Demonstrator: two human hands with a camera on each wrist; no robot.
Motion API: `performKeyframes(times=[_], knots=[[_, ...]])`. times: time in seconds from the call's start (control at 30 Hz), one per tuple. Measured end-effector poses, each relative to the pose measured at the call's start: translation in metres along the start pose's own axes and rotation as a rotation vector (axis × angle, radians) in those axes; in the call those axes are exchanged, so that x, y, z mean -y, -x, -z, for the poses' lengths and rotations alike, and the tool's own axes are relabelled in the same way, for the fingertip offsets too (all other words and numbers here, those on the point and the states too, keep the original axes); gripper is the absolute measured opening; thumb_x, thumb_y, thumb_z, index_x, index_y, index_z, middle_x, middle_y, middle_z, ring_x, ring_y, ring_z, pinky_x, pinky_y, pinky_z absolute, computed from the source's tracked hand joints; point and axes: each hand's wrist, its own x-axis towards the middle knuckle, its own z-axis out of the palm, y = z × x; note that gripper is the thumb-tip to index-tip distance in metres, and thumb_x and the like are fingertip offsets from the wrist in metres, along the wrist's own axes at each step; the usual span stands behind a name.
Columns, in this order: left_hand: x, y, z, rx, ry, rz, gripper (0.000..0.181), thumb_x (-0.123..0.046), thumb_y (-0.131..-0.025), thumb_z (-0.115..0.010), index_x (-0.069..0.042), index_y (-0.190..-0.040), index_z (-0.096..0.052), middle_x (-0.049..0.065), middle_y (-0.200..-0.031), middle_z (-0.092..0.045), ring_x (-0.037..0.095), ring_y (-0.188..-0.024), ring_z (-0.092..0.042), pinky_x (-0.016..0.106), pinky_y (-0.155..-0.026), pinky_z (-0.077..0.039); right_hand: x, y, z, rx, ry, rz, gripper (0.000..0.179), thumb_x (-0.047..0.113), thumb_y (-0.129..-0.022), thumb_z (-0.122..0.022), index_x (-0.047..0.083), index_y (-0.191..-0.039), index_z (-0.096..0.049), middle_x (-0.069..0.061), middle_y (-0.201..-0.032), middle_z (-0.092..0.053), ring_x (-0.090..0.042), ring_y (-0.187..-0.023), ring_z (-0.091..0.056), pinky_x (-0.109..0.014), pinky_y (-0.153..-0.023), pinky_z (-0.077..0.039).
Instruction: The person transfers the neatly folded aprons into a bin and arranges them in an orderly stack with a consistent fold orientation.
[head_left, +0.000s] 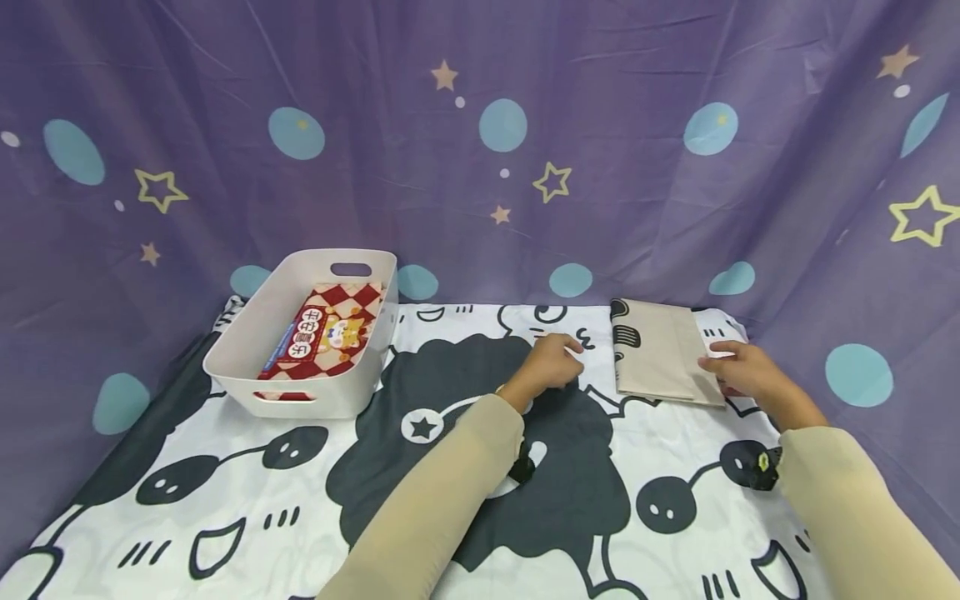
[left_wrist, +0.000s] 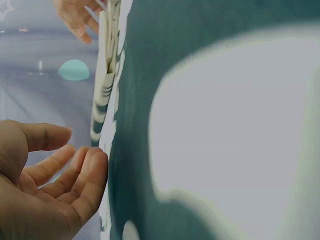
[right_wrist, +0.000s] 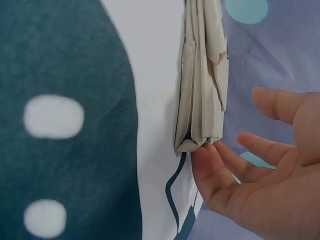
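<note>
A folded beige cloth [head_left: 660, 350] with black print along its left edge lies flat at the back right of the bed-like patterned surface. Its stacked layers [right_wrist: 200, 90] show edge-on in the right wrist view. My right hand [head_left: 746, 371] is at the cloth's right side, thumb raised off it and lower fingertips touching the corner [right_wrist: 270, 155]. To the left of the cloth, my left hand [head_left: 551, 360] hovers just over the surface with fingers loosely bent and nothing between them [left_wrist: 55, 180]. A gap separates it from the cloth in the head view.
A white plastic basket [head_left: 232, 367] with handle slots stands at the back left. Inside it lies a red-and-cream checked item [head_left: 330, 333] with a cartoon figure. Behind everything hangs a purple curtain [head_left: 420, 167] with stars and dots. A black-and-white cartoon sheet [head_left: 262, 525] covers the surface.
</note>
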Motion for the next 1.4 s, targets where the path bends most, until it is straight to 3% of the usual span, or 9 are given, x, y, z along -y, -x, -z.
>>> performKeyframes(times=[0.17, 0.27, 0.5, 0.63, 0.8, 0.93, 1.13, 1.23, 1.4], knots=[[-0.005, -0.007, -0.019, 0.030, 0.110, 0.055, 0.035, 0.002, -0.087, -0.065, 0.001, -0.122, -0.070, 0.003, -0.077, -0.067, 0.013, -0.056, -0.057, 0.024, -0.052, -0.055, -0.006, -0.001, 0.002, 0.019, -0.116, -0.087, 0.069, 0.028, -0.105, -0.057, -0.014, -0.150, -0.027, -0.004, -0.100, -0.058, -0.014, -0.088, -0.056, -0.028, -0.074, -0.057], [-0.010, -0.010, -0.028, 0.037, 0.160, 0.083, 0.035, 0.003, -0.087, -0.067, 0.001, -0.122, -0.069, 0.004, -0.074, -0.066, 0.014, -0.056, -0.058, 0.026, -0.054, -0.058, -0.009, -0.001, 0.003, 0.022, -0.163, -0.109, 0.067, 0.027, -0.104, -0.057, -0.014, -0.149, -0.027, 0.002, -0.090, -0.055, -0.010, -0.080, -0.056, -0.027, -0.070, -0.057], [-0.018, -0.019, -0.048, -0.024, 0.221, 0.132, 0.035, 0.008, -0.085, -0.066, 0.002, -0.119, -0.069, 0.006, -0.066, -0.064, 0.010, -0.046, -0.053, 0.019, -0.044, -0.048, -0.011, -0.006, 0.002, 0.014, -0.193, -0.161, 0.068, 0.028, -0.103, -0.060, -0.012, -0.149, -0.030, -0.001, -0.095, -0.053, -0.012, -0.081, -0.056, -0.028, -0.070, -0.057], [-0.021, -0.022, -0.057, -0.037, 0.258, 0.154, 0.044, 0.012, -0.080, -0.064, 0.001, -0.122, -0.069, 0.010, -0.074, -0.065, 0.010, -0.046, -0.054, 0.018, -0.043, -0.047, -0.011, -0.009, 0.001, 0.031, -0.251, -0.188, 0.065, 0.026, -0.104, -0.059, -0.011, -0.148, -0.030, 0.002, -0.091, -0.054, -0.010, -0.078, -0.056, -0.027, -0.070, -0.056], [-0.027, -0.021, -0.062, -0.066, 0.276, 0.184, 0.048, 0.014, -0.077, -0.064, -0.001, -0.122, -0.070, 0.014, -0.092, -0.063, 0.012, -0.048, -0.056, 0.020, -0.045, -0.050, -0.007, -0.008, 0.000, 0.037, -0.315, -0.207, 0.042, 0.023, -0.102, -0.061, -0.006, -0.128, -0.047, 0.007, -0.080, -0.052, -0.005, -0.069, -0.053, -0.023, -0.066, -0.052], [-0.031, -0.019, -0.064, -0.089, 0.330, 0.243, 0.044, 0.015, -0.077, -0.065, 0.001, -0.119, -0.070, 0.014, -0.100, -0.061, 0.014, -0.051, -0.057, 0.023, -0.049, -0.054, -0.005, -0.007, -0.002, 0.027, -0.321, -0.217, 0.030, 0.021, -0.099, -0.065, 0.000, -0.116, -0.053, 0.008, -0.075, -0.051, -0.004, -0.066, -0.051, -0.022, -0.063, -0.051], [-0.037, -0.019, -0.066, -0.071, 0.428, 0.325, 0.021, 0.016, -0.078, -0.066, 0.006, -0.097, -0.066, 0.007, -0.080, -0.057, 0.015, -0.053, -0.055, 0.028, -0.057, -0.058, -0.004, -0.005, -0.003, 0.027, -0.321, -0.197, 0.033, 0.017, -0.098, -0.066, -0.002, -0.119, -0.049, 0.010, -0.070, -0.049, -0.003, -0.062, -0.049, -0.022, -0.060, -0.050], [-0.039, -0.019, -0.066, -0.059, 0.465, 0.348, 0.015, 0.014, -0.081, -0.067, 0.002, -0.082, -0.060, 0.005, -0.067, -0.054, 0.014, -0.051, -0.052, 0.030, -0.060, -0.059, -0.003, -0.006, -0.003, 0.032, -0.293, -0.174, 0.036, 0.015, -0.098, -0.066, -0.005, -0.122, -0.047, 0.010, -0.072, -0.049, -0.003, -0.064, -0.050, -0.022, -0.061, -0.050], [-0.041, -0.021, -0.068, -0.065, 0.489, 0.352, 0.009, 0.009, -0.085, -0.069, 0.002, -0.086, -0.065, 0.005, -0.067, -0.056, 0.015, -0.057, -0.058, 0.034, -0.072, -0.062, -0.003, -0.007, -0.005, 0.013, -0.252, -0.165, 0.048, 0.014, -0.098, -0.067, -0.009, -0.132, -0.042, 0.010, -0.075, -0.051, -0.004, -0.068, -0.051, -0.022, -0.063, -0.049]])
